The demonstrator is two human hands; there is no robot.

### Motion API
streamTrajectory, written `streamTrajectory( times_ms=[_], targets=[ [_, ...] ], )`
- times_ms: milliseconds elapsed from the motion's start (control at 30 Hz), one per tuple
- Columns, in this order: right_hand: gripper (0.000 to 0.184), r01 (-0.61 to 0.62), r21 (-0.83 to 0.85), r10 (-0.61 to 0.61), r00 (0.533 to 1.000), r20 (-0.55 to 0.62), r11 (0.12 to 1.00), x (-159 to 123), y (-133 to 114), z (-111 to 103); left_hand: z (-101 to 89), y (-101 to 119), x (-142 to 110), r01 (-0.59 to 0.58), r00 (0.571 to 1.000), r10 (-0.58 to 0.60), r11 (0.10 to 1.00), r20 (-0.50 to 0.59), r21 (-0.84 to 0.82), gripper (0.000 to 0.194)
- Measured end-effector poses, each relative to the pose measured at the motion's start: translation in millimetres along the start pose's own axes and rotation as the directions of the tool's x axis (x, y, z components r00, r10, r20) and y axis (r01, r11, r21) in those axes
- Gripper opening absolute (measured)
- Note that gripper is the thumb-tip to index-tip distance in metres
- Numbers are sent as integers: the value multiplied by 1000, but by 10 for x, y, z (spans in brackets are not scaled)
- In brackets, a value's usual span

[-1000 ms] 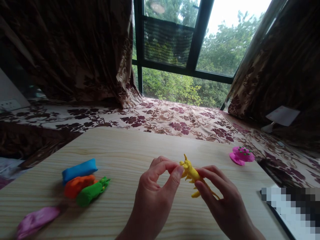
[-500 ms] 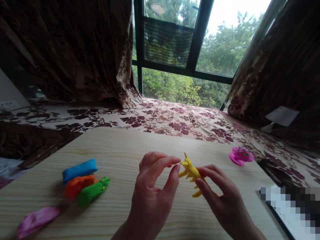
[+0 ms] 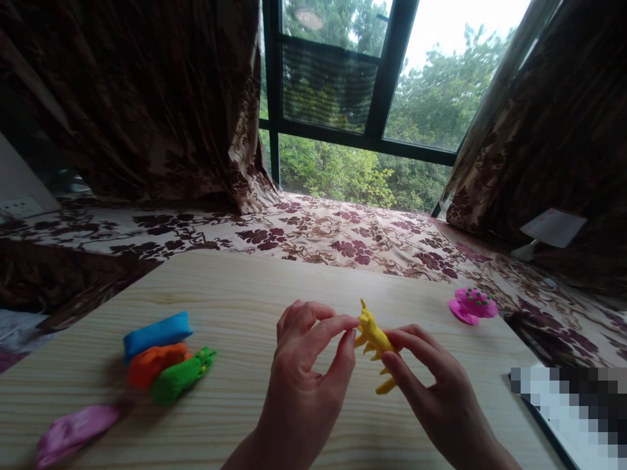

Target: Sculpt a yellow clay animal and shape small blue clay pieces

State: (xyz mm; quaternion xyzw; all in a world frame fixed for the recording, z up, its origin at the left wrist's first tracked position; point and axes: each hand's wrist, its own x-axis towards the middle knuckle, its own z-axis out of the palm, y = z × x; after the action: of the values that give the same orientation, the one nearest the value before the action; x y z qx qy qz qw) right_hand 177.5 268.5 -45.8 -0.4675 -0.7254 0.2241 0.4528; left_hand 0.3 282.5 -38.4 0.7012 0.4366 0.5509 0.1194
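Observation:
A yellow modelling-clay animal figure (image 3: 373, 334), with a pointed horn on its head and small spikes along its body, is held above the table. My right hand (image 3: 434, 375) grips its rear body between thumb and fingers. At the head end, my left hand (image 3: 308, 372) is closed in a pinch. Its index fingertip touches the side of the head and the thumb tip lies just below. Whatever small part sits between those fingertips is hidden.
On the wooden table (image 3: 235, 300), blue clay (image 3: 157, 335), orange clay (image 3: 155, 363) and green clay (image 3: 180, 377) lie together at left. Pink clay (image 3: 76, 432) is nearer. A pink clay piece with green dots (image 3: 473, 305) stands far right. A dark-edged, blurred-out object (image 3: 563, 411) occupies the right edge.
My left hand has shifted slightly right, bringing its index fingertip onto the figure's head. The figure's head has turned a little; my right hand keeps its grip.

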Motion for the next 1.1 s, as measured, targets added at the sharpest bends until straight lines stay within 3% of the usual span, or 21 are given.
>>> streamTrajectory(
  times_ms=[167,300,400,567,667,967,1100],
  targets=[
    [19,-9,16,9,1000,0,1000,15,1,-18,-87,-37,80,39,998,-39,999,-42,-8,22],
    [22,38,-4,-37,999,13,999,-6,18,-25,-172,-118,161,-57,994,69,990,-87,132,28],
    [24,79,-54,-77,997,30,995,-16,42,-22,-208,-121,178,-139,990,142,975,-4,171,38],
    [26,93,-107,-87,995,57,990,-6,62,-25,-241,-52,177,-183,969,150,970,196,162,45],
    [27,104,-99,-98,993,64,990,-10,54,-30,-248,-42,172,-216,951,161,957,264,194,47],
    [25,87,-20,-86,994,64,996,-19,13,-26,-208,-37,145,-198,959,149,961,240,194,43],
    [22,56,25,-58,996,68,998,-8,-13,-28,-160,-60,127,-174,976,152,975,156,139,39]
  ],
)
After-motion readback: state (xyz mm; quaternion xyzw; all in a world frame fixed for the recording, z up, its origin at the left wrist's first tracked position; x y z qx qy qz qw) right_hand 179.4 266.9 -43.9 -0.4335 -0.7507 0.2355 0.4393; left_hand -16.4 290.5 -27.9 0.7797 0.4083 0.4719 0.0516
